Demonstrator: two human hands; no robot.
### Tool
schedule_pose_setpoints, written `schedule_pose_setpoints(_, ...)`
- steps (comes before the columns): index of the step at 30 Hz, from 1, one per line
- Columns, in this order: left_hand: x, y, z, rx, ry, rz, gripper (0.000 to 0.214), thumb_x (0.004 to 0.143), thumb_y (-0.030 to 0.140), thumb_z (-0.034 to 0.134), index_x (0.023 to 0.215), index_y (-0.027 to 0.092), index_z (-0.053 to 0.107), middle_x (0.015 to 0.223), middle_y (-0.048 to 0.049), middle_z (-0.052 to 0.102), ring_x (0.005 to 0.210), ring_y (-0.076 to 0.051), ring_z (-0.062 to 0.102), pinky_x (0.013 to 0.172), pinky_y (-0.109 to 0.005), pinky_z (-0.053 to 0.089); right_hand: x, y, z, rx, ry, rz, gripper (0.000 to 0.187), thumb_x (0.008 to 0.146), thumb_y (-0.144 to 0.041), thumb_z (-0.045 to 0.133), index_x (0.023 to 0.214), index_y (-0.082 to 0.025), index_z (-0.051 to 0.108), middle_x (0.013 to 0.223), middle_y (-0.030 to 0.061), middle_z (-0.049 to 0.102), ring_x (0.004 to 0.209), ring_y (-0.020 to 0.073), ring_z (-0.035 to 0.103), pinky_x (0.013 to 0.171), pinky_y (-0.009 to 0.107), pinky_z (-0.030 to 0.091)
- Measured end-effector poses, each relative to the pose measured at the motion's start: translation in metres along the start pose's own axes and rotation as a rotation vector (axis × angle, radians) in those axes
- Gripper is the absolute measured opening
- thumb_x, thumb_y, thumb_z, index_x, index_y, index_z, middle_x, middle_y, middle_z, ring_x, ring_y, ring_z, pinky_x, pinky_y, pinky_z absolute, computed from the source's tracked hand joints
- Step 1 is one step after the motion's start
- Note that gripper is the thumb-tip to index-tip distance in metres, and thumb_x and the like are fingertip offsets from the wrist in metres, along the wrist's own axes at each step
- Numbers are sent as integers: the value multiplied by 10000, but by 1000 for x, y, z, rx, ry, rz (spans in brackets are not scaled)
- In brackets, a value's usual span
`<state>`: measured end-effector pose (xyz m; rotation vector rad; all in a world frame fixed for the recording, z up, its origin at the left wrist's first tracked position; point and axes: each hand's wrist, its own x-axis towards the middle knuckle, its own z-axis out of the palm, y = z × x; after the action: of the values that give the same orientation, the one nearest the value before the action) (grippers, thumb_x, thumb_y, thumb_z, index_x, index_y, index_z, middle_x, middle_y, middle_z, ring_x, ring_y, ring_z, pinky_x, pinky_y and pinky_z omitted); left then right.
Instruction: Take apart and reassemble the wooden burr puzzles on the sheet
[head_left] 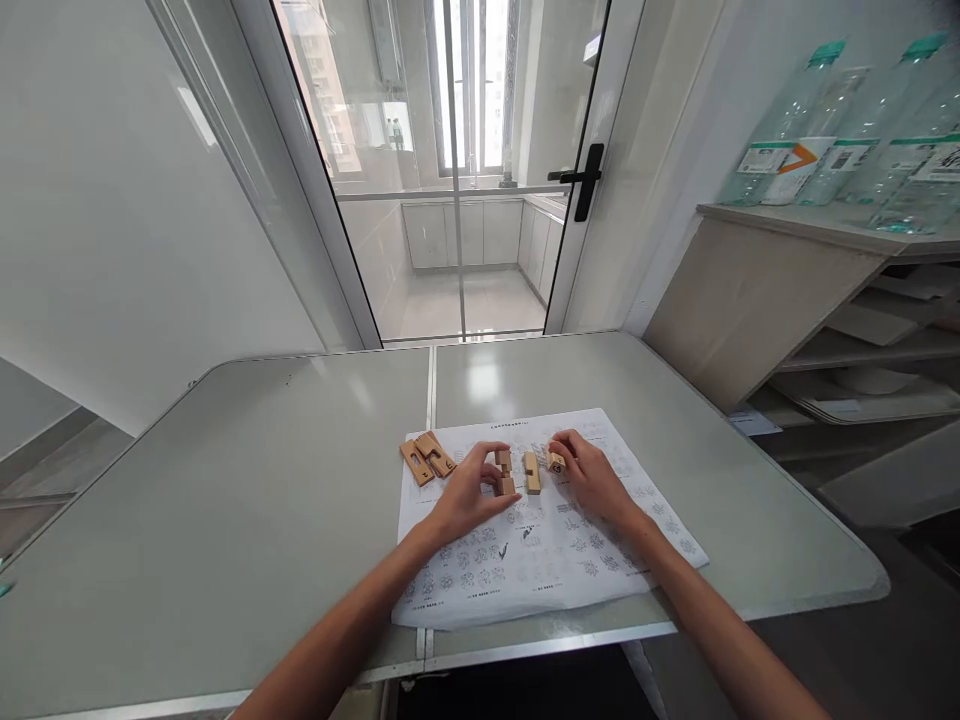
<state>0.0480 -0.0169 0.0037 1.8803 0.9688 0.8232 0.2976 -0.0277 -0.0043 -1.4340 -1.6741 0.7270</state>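
Observation:
My left hand (476, 482) is closed around a notched wooden puzzle piece (507, 486), thumb at its near end and fingers at its far end. Between my hands a second notched wooden piece (532, 473) lies lengthwise on the printed paper sheet (480, 598), untouched. The fingers of my right hand (589, 472) pinch a short wooden piece (556, 462) with a dark mark on its end; part of it is hidden by the fingers. Left of my left hand, flat wooden pieces (416, 463) with cut-outs and numbers overlap at the sheet's edge.
The sheet shows rows of small drawings and lies on a grey-green table (225, 520) with a metal edge. Ahead stands a glass door with a black handle (587, 181). To the right, plastic bottles (780, 130) stand on a shelf unit (787, 260).

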Motion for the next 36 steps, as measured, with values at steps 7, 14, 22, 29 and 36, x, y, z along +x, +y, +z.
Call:
schedule_pose_setpoints(7, 0, 1, 2, 85, -34, 113, 745, 790, 364, 879, 1446, 335, 527, 1263, -60, 544, 854, -157, 628, 852, -394, 627, 0, -14, -1, 376, -122, 49, 507, 962, -693, 546, 1135, -226, 641, 811, 13, 616, 696, 188, 567, 634, 315, 477)
schedule_pose_setpoints(14, -3, 3, 1, 101, -60, 100, 788, 762, 451, 904, 1441, 313, 530, 1223, -58, 575, 820, -163, 645, 843, -416, 627, -5, -22, 0, 522, -226, 93, 476, 897, -693, 664, 992, -232, 594, 652, -58, 478, 537, 120, 406, 510, 268, 382)
schedule_pose_setpoints(22, -2, 4, 1, 193, 55, 110, 673, 729, 458, 920, 1280, 271, 582, 1180, -54, 588, 804, -172, 626, 756, -371, 607, -6, -27, 0, 613, -454, 103, 434, 901, -648, 690, 995, -245, 560, 856, 18, 723, 582, 137, 567, 559, 287, 442)
schedule_pose_setpoints(29, -7, 9, 4, 270, 52, 213, 672, 760, 351, 895, 1328, 279, 542, 1222, -65, 550, 996, -219, 647, 864, -385, 600, -10, -25, 11, 421, -355, 19, 416, 885, -628, 708, 910, -228, 596, 793, -2, 654, 655, 153, 568, 624, 296, 449)
schedule_pose_setpoints(36, -8, 8, 5, 360, 23, 232, 643, 779, 335, 874, 1327, 285, 540, 1194, -53, 564, 953, -207, 656, 844, -366, 599, -11, -17, 18, 298, -286, -36, 407, 916, -627, 657, 864, -233, 568, 717, -9, 636, 640, 162, 543, 623, 304, 429)
